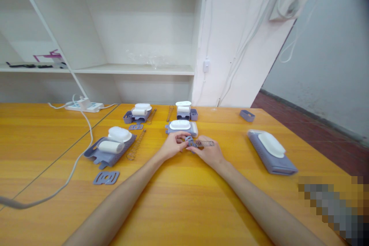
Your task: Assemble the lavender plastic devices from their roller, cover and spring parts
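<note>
My left hand (pixel 173 146) pinches a small purple-grey slotted plastic plate (pixel 189 139) between thumb and fingers. From that plate a metal coil spring (pixel 205 143) runs to the right, lying across my right hand (pixel 211 155). The right fingers are closed around the spring's plate end; exactly how the two parts join is hidden by the fingers. Just beyond my hands lies a purple-grey housing (pixel 192 132) carrying a white bristled oval brush (pixel 180 124), partly covered by my left hand.
Left, a housing (pixel 111 157) holds a white roller (pixel 110 147), beside a loose spring (pixel 137 145) and slotted plate (pixel 106 177). Similar sets (pixel 141 114) stand behind. At right are another housing (pixel 269 153) and small frame (pixel 247 115). A white cable (pixel 77 157) crosses the left.
</note>
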`<state>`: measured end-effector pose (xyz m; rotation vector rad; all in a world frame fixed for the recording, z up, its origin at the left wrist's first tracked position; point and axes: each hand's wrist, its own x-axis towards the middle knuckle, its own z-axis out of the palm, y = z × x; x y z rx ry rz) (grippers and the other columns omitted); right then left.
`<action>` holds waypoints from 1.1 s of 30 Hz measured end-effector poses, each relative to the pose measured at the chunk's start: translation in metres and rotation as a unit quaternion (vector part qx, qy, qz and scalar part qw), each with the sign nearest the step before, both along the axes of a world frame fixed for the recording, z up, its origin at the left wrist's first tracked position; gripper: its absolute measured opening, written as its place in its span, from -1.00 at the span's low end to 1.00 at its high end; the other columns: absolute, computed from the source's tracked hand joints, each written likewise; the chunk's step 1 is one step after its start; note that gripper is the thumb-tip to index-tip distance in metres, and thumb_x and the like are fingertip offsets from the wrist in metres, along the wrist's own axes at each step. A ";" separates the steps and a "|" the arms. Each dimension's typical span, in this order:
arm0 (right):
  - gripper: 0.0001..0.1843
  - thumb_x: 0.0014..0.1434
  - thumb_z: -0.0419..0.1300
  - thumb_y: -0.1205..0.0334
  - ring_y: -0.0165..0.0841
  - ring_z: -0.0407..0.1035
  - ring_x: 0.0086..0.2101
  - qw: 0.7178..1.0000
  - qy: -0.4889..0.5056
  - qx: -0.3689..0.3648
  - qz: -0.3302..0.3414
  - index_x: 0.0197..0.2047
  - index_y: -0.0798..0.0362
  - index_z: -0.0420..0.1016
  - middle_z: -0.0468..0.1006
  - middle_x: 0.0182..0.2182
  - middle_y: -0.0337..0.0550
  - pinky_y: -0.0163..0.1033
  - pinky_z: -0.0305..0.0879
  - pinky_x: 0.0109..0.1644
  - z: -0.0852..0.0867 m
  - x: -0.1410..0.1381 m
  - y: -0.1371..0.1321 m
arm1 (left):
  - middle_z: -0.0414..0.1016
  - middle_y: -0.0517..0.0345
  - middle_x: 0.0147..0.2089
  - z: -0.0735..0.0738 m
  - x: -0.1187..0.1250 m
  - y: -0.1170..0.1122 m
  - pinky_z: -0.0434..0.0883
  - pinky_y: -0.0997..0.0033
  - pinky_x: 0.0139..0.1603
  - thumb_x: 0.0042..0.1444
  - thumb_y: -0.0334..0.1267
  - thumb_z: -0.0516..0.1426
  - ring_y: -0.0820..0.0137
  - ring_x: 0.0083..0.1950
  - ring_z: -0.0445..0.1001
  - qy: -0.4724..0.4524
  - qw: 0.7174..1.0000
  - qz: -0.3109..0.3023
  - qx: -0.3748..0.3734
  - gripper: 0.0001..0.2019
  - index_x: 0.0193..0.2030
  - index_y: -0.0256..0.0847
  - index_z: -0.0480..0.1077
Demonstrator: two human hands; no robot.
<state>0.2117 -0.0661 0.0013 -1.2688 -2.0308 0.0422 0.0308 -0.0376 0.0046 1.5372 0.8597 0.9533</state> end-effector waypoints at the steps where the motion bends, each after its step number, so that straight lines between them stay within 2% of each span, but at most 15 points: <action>1: -0.62 0.02 0.19 -0.14 -0.37 0.34 -0.44 1.000 0.001 -0.001 0.001 -0.46 0.04 0.39 0.46 -0.49 -0.18 -0.31 0.20 -0.34 0.000 0.000 0.000 | 0.43 0.10 -0.33 0.001 0.000 0.000 0.36 0.55 -0.54 -0.10 -0.14 0.24 0.53 -0.51 0.39 -0.004 1.000 -0.003 -0.003 -0.56 -0.07 -0.30 0.39; 5: -0.63 0.02 0.19 -0.13 -0.38 0.35 -0.44 1.000 0.022 -0.005 0.011 -0.44 0.03 0.41 0.46 -0.48 -0.19 -0.31 0.21 -0.35 0.000 0.001 0.001 | 0.45 0.06 -0.29 0.003 0.000 -0.001 0.42 0.48 -0.42 -0.14 -0.18 0.27 0.50 -0.48 0.45 -0.023 1.000 -0.012 -0.014 -0.54 -0.07 -0.32 0.38; 13: -0.66 0.01 0.21 -0.11 -0.38 0.34 -0.50 0.995 0.092 -0.022 0.024 -0.49 0.00 0.38 0.47 -0.53 -0.23 -0.31 0.22 -0.41 0.001 -0.001 0.003 | 0.48 0.00 -0.21 0.000 0.001 -0.001 0.44 0.38 -0.29 -0.16 -0.21 0.29 0.39 -0.37 0.52 -0.052 0.997 -0.053 -0.026 -0.43 0.04 -0.24 0.30; 19: -0.65 0.01 0.20 -0.12 -0.36 0.35 -0.49 0.997 0.071 -0.027 0.002 -0.48 0.01 0.40 0.50 -0.52 -0.20 -0.31 0.19 -0.44 0.001 0.000 0.002 | 0.47 -0.07 -0.14 0.001 0.001 -0.001 0.46 0.36 -0.29 -0.12 -0.20 0.28 0.39 -0.37 0.52 -0.066 0.995 -0.060 -0.044 -0.47 0.03 -0.26 0.31; 24: -0.64 0.00 0.20 -0.14 -0.35 0.37 -0.50 0.997 0.064 -0.044 0.006 -0.46 0.01 0.40 0.51 -0.53 -0.20 -0.30 0.22 -0.43 0.004 -0.001 0.000 | 0.49 -0.08 -0.16 0.000 0.002 0.000 0.46 0.38 -0.34 -0.12 -0.18 0.28 0.40 -0.39 0.51 -0.056 0.997 -0.044 -0.041 -0.46 0.02 -0.29 0.33; 26: -0.67 0.00 0.21 -0.11 -0.35 0.39 -0.46 0.997 0.066 -0.043 0.009 -0.39 0.00 0.42 0.53 -0.48 -0.20 -0.30 0.26 -0.39 0.006 -0.002 -0.002 | 0.49 -0.08 -0.18 0.000 0.002 0.000 0.47 0.39 -0.38 -0.13 -0.17 0.28 0.40 -0.40 0.50 -0.056 0.997 -0.036 -0.044 -0.46 0.02 -0.31 0.33; 30: -0.62 0.03 0.21 0.06 -0.32 0.43 -0.31 0.996 0.066 -0.032 0.047 -0.07 -0.02 0.39 0.54 -0.24 -0.13 -0.25 0.32 -0.20 0.010 -0.003 -0.007 | 0.49 -0.05 -0.22 0.002 0.003 0.000 0.46 0.43 -0.45 -0.12 -0.20 0.27 0.44 -0.45 0.48 -0.066 0.996 -0.028 -0.043 -0.47 0.02 -0.34 0.32; 33: -0.59 0.05 0.17 0.20 -0.32 0.42 -0.32 0.993 0.073 -0.044 0.077 0.01 0.02 0.37 0.54 -0.25 -0.11 -0.21 0.32 -0.17 0.008 -0.002 -0.006 | 0.48 -0.05 -0.23 0.002 0.002 0.001 0.46 0.43 -0.47 -0.12 -0.21 0.26 0.44 -0.45 0.48 -0.074 0.996 -0.023 -0.050 -0.45 0.03 -0.36 0.30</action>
